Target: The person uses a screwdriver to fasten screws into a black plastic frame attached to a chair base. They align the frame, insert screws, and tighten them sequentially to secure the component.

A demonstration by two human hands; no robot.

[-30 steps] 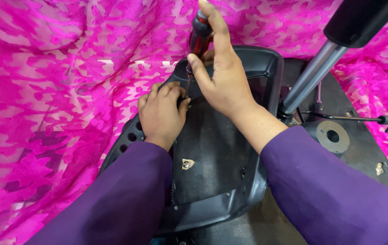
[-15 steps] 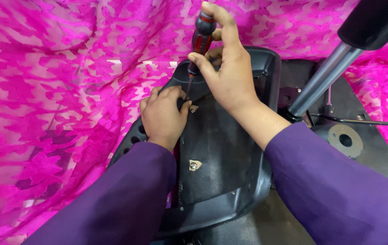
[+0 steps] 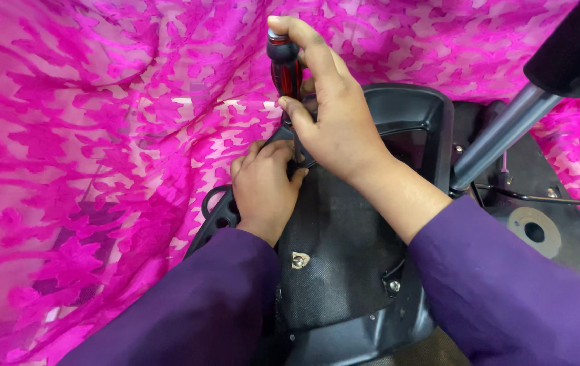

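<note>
- Gripping a screwdriver (image 3: 285,68) with a red and black handle, the right hand (image 3: 334,118) is closing its fingers around the handle, with the forefinger lying over the handle's top end; the tool is standing nearly upright, slightly tilted.
- The screwdriver's shaft is pointing down toward the upper edge of a black chair part (image 3: 344,271); its tip is hidden behind the two hands, so contact cannot be told.
- The left hand (image 3: 264,190) is resting curled, fingers bent, on the left upper edge of the chair part, just beside the lower end of the screwdriver; whether it is pinching anything cannot be told.
- Both forearms are wearing purple sleeves (image 3: 513,291), entering from the bottom of the view.
- The chair part is lying on a pink patterned cloth (image 3: 87,149), which is spreading across the left and top of the scene.
- A grey metal column (image 3: 496,139) is rising at an angle on the right, beside a black base plate (image 3: 541,224) bearing a round hole.
- A small screw (image 3: 390,286) is showing on the chair part's lower surface.
</note>
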